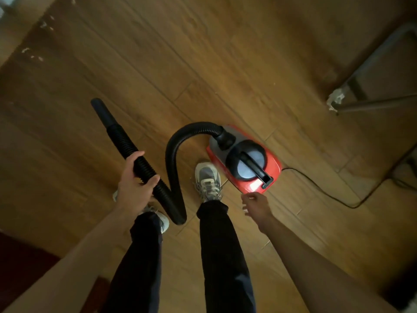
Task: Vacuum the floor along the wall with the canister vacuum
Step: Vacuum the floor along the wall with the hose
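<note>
**Hose in One Hand, Red Vacuum by My Foot**

My left hand [135, 184] is wrapped tight around the black ribbed hose [121, 141]. My thumb and fingers curl right round it. The smooth nozzle [101, 110] at the end points up and away from me, over the wooden floor [225, 64]. The hose loops down between my legs and bends back up into the red canister vacuum [246, 159]. The vacuum sits on the floor just beside my right shoe [206, 181]. My right hand [257, 205] hangs close to the back end of the vacuum with loose fingers and holds nothing. A black power cord [327, 188] runs from the vacuum off to the right. Small white bits [42, 24] lie on the floor far off to the left.
</note>
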Action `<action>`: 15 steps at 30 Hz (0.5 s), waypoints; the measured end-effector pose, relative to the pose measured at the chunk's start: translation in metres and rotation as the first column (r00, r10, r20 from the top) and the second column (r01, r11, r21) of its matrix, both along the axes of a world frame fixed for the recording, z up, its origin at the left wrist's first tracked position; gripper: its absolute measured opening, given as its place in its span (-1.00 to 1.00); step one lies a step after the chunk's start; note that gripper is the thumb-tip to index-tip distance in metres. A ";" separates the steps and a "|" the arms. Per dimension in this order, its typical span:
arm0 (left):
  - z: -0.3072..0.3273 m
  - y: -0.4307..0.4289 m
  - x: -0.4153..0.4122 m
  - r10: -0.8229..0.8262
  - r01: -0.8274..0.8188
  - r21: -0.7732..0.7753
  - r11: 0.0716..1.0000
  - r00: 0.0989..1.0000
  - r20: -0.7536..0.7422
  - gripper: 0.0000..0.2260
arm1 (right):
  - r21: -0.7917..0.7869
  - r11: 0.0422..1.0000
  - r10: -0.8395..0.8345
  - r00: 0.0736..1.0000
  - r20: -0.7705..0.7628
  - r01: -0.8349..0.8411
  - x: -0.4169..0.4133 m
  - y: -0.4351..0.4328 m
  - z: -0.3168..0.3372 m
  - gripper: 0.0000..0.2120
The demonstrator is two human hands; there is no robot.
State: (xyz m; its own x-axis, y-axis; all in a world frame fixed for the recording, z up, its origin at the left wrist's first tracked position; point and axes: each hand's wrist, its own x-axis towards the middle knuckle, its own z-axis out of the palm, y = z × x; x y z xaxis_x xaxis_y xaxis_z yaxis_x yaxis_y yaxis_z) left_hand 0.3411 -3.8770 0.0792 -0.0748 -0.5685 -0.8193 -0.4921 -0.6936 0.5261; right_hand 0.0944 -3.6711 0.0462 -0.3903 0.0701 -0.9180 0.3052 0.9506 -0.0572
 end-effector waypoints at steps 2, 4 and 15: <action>-0.005 0.007 -0.006 -0.017 0.017 -0.002 1.000 1.000 0.004 -0.40 | 0.010 0.999 -0.039 0.999 -0.011 0.039 -0.007 0.008 -0.010 -0.65; -0.009 0.012 -0.013 -0.047 0.048 -0.019 0.999 0.999 0.024 -0.39 | 0.014 0.996 -0.088 0.996 -0.021 0.089 -0.012 0.011 -0.020 -0.53; -0.035 0.033 -0.047 -0.138 0.139 -0.012 0.990 0.989 0.060 -0.41 | -0.032 0.954 -0.298 0.937 -0.183 0.297 -0.034 0.009 -0.075 -0.11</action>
State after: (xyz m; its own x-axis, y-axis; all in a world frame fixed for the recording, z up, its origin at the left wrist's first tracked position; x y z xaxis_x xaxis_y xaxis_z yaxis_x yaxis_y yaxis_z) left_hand 0.2941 -3.8438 0.0437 -0.1058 -0.5689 -0.8156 -0.6130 -0.6085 0.5040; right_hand 0.0608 -3.6623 -0.0288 -0.5136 0.2057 -0.8330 0.5582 0.8174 -0.1423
